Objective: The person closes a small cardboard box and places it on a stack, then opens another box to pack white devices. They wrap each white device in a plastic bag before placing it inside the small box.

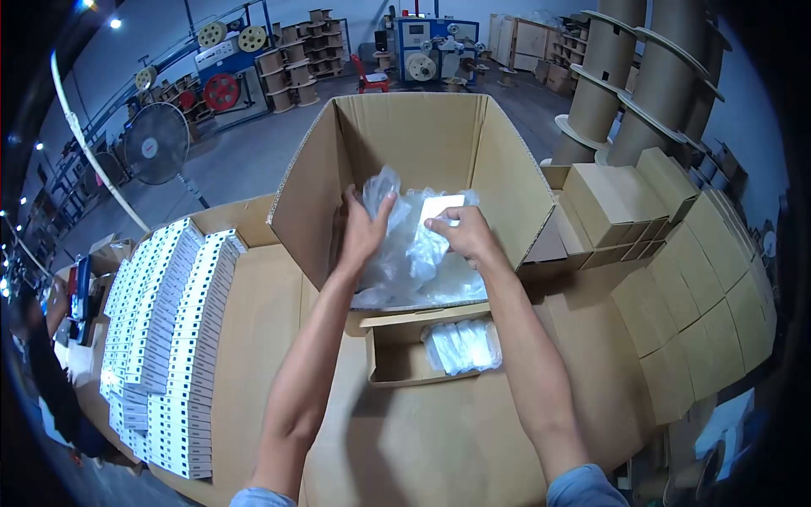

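Inside the large open carton (pixel 411 135), my left hand (pixel 365 230) is closed around a crumpled clear plastic bag (pixel 382 190), its thumb pointing up. To its right, my right hand (pixel 470 237) pinches a flat white rectangular piece (pixel 439 205) between thumb and fingers, with clear plastic hanging just below it. More loose plastic bags (pixel 456 283) lie on the carton's floor under both hands. In front of the carton stands a small open cardboard box (pixel 397 380), where several plastic-wrapped white pieces (pixel 463 346) fill the right end.
Long rows of small white boxes (pixel 182 346) are stacked on the left of the cardboard-covered table (pixel 253 338). Brown cardboard boxes (pixel 693 313) are piled along the right. Behind are a fan (pixel 158 144), large spools (pixel 604 80) and machines. Another person's dark sleeve (pixel 55 380) shows at far left.
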A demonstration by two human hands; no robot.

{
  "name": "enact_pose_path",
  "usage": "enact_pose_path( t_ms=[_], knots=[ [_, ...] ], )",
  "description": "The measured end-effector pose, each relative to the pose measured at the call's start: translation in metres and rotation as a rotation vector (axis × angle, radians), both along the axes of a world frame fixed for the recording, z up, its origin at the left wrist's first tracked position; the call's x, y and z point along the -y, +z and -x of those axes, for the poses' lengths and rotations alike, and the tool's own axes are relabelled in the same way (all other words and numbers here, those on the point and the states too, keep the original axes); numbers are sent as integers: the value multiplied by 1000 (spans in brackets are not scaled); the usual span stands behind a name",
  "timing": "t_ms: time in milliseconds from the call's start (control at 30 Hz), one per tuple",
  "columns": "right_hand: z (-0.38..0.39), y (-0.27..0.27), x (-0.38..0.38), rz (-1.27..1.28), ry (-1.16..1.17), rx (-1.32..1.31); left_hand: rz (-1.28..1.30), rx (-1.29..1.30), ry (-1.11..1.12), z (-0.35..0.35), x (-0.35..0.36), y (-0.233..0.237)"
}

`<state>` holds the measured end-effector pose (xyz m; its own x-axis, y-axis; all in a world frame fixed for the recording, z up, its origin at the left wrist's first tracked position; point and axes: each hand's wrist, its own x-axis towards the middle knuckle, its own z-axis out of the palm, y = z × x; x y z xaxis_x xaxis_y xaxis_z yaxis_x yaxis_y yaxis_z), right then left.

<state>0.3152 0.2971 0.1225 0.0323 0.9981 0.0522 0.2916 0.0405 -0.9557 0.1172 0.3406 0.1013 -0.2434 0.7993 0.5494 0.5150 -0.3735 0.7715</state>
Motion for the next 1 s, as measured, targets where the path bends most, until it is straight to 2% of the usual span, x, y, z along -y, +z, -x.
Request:
enact_pose_path(
  t_ms=[33, 133, 167, 200, 233, 333, 367, 467, 500, 600, 633, 733, 767, 867, 900, 933, 1000],
  knots=[
    [0, -2, -2, -43, -46, -21, -18, -24, -79, 1, 19, 12],
    [1, -11, -8, -143, -136, -84, 223, -193, -417, -7, 72, 52],
    [4, -12, -11, -164, -153, -104, 286, -149, -463, -11, 71, 45],
    [5, -14, -14, -190, -167, -123, 231, -200, -493, -9, 63, 34],
    [6, -15, -17, -308, -200, -81, 250, -219, -474, -7, 61, 30],
    [-1, -4, -16, -326, -307, -99, 222, -362, -455, 16, 31, -4],
    [4, 13, -2, -308, -328, -200, 202, -416, -449, 22, 24, -16],
    [2, 21, 3, -367, -308, -245, 1, -676, -84, 29, 39, -29],
    [6, 31, 13, -358, -251, -317, 23, -599, -119, 28, 46, -20],
    [11, 42, 36, -392, -82, -436, 223, 117, -417, 22, 88, 49],
    [9, 43, 44, -562, -45, -277, 208, 103, -415, 26, 100, 60],
    [12, 63, 89, -548, 84, -299, 182, 500, -684, 29, 122, 60],
    [10, 65, 101, -515, 134, -294, 384, 923, -782, 32, 132, 61],
    [4, 74, 147, -617, 292, 87, 335, 503, -732, 34, 209, 64],
    [4, 83, 167, -475, 288, 205, 319, 529, -729, 37, 225, 56],
    [6, 81, 179, -469, 243, 67, 306, 554, -723, 40, 242, 47],
    [7, 68, 203, -435, 150, -211, 189, 526, -576, 43, 283, 29]
  ],
)
